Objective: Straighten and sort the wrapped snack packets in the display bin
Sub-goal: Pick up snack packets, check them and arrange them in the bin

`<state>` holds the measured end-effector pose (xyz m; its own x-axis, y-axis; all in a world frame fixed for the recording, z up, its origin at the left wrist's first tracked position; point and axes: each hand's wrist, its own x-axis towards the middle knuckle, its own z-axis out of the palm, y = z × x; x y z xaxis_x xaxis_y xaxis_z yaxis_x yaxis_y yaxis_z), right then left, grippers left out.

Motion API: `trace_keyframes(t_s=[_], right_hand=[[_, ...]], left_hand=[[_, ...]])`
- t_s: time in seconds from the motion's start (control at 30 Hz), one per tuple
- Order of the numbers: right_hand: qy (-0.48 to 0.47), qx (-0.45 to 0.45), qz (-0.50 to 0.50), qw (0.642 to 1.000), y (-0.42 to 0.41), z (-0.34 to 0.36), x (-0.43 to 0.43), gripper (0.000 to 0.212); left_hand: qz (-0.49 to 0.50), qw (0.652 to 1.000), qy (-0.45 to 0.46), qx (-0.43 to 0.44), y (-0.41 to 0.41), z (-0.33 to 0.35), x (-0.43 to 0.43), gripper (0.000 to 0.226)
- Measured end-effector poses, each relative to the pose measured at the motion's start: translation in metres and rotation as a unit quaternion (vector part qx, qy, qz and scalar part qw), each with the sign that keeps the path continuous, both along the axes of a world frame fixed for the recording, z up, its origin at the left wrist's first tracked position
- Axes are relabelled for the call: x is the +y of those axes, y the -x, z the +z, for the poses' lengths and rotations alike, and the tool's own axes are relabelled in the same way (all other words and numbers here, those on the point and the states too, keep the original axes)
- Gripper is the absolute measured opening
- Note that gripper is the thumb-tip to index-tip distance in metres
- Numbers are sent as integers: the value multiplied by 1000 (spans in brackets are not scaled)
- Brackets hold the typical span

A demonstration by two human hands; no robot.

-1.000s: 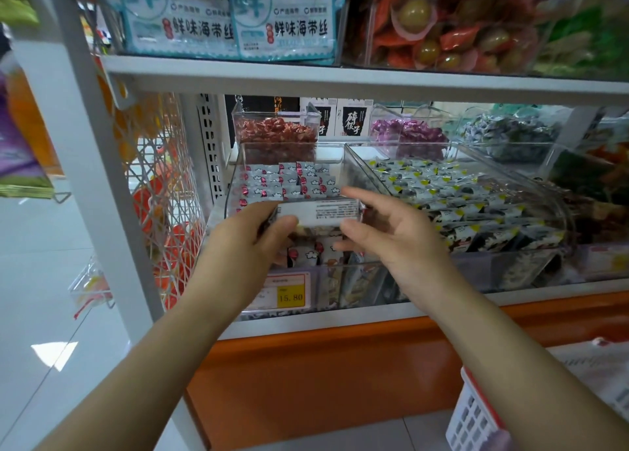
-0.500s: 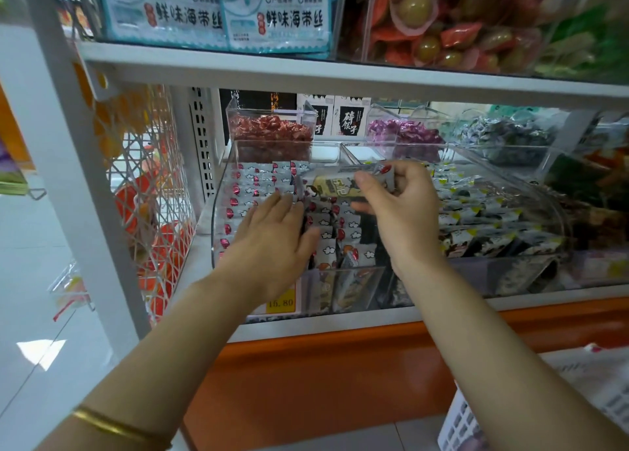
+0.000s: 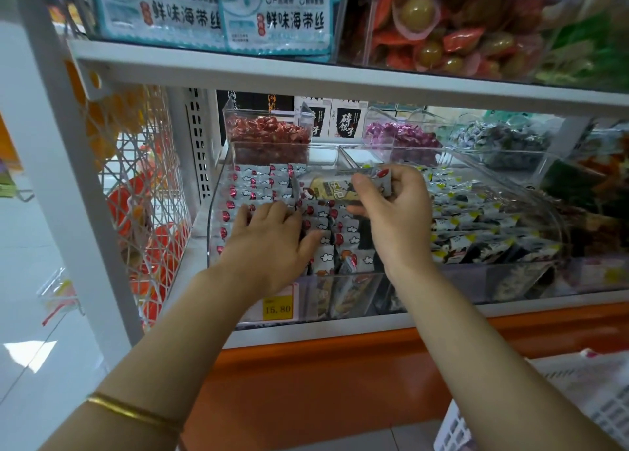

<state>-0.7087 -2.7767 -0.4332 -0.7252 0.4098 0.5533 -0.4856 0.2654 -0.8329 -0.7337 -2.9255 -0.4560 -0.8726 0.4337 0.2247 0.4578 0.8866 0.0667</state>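
Two tiers of white shelf (image 3: 306,76), loaded with clear tubs of wrapped sweets. On the lower tier, front left, the display bin (image 3: 212,226): clear plastic, packed with rows of small snack packets (image 3: 253,186) in white wrappers with a red dot, neat along the back and left, jumbled and tipped on end toward the front right. Just beside it on the right, a neighbouring bin (image 3: 476,219) of yellow-cornered packets (not part of this step, by the look of it). Inside the display bin, left hand (image 3: 272,243) spread flat, fingers straight, pressing on the left rows and gripping nothing. Right hand (image 3: 394,219) raised over the middle of the bin, thumb and fingers pinching one end of a loose packet (image 3: 328,188), held level above the rows, yellow-and-dark printed face up. Probably mid-sort: one stray lifted out for placing back in line. Next, likely: turn it to match the rows, slot it into a gap while bracing the stack with the flat palm, then tackle the tangled front corner. Smallest, a yellow price tag (image 3: 277,309) on the bin front.
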Motion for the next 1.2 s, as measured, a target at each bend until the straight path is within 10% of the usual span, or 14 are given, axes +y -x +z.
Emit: trace_keyframes(t_s=[0.3,0.77,1.2], right_hand=[[-233,-27,-5,972,17,10,-12,18],[-610,-244,86,749,56,10,-39,23],[-487,-152,78,856,80,21,-33,26]], left_hand=[[-6,999,-31,-13,-14,1,-8,64],[51,991,94,85,-40,7,-28,67],[50,995,67,57,-43,4,-39,94]])
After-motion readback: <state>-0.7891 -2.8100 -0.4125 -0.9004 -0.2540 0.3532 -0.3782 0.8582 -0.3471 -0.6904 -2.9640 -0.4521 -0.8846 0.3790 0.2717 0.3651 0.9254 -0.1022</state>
